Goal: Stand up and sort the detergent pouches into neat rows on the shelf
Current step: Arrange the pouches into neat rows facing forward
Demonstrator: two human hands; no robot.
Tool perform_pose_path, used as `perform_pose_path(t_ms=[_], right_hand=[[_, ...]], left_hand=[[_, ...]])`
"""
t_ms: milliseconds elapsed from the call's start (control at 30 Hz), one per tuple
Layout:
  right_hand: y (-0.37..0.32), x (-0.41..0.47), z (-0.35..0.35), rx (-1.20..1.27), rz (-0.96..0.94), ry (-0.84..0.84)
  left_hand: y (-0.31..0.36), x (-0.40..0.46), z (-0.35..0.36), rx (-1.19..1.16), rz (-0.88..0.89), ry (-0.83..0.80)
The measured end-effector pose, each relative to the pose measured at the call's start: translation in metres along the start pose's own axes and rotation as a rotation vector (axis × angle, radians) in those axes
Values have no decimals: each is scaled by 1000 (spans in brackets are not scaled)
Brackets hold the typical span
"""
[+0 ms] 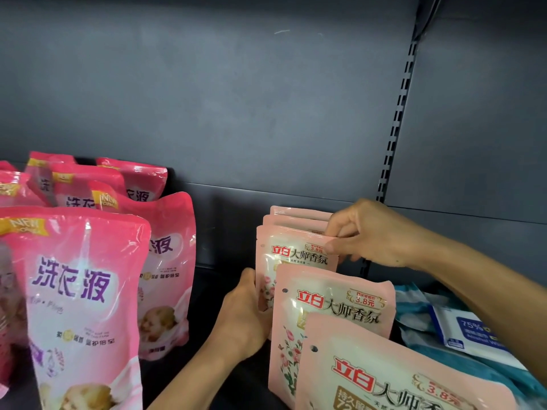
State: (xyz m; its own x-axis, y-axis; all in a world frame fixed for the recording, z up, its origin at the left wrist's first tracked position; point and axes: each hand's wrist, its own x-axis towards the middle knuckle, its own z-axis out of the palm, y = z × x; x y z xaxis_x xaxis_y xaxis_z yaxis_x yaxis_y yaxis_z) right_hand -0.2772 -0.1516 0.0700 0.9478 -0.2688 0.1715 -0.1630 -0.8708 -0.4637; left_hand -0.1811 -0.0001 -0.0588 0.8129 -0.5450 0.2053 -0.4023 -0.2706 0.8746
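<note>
Fingers (333, 232) of the right hand (376, 235) pinch the top right corner of a pale pink detergent pouch (291, 253), thumb in front and fingertips curled over its top seal. Fingers of the left hand (242, 318) are curled round the left edge of that same pouch, low down, where their tips pass out of sight behind it.

Nearest the camera, at the lower right, a pale pink pouch (384, 377) leans back with its top toward the far side. Just behind it stands a second pale pink pouch (331, 309), printed with roses, overlapping the held one. Behind the held pouch, two more pale pink pouches (296, 216) stand upright in the same row, touching one another.

On the near left, a large hot pink detergent pouch (80, 306) stands upright, with another hot pink pouch (168, 261) just behind and to its right. Farther back on the left, several more hot pink pouches (97, 184) stand crowded together.

On the right, beside the pale row, a white and blue pack of alcohol wipes (470, 329) lies flat on teal packaging (473, 368).

All of it rests on a dark shelf (219, 291) with a dark back panel (236, 99).
</note>
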Motion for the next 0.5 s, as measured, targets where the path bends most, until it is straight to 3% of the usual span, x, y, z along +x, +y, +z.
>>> perform_pose_path(t_ms=[233, 367, 500], right_hand=[[-10, -31, -24, 181, -104, 176], [-23, -62, -34, 145, -140, -36], [-25, -73, -23, -19, -106, -226]], left_hand=[[-2, -28, -13, -146, 10, 133], [1, -58, -23, -347, 27, 6], [-3, -68, -11, -314, 42, -102]])
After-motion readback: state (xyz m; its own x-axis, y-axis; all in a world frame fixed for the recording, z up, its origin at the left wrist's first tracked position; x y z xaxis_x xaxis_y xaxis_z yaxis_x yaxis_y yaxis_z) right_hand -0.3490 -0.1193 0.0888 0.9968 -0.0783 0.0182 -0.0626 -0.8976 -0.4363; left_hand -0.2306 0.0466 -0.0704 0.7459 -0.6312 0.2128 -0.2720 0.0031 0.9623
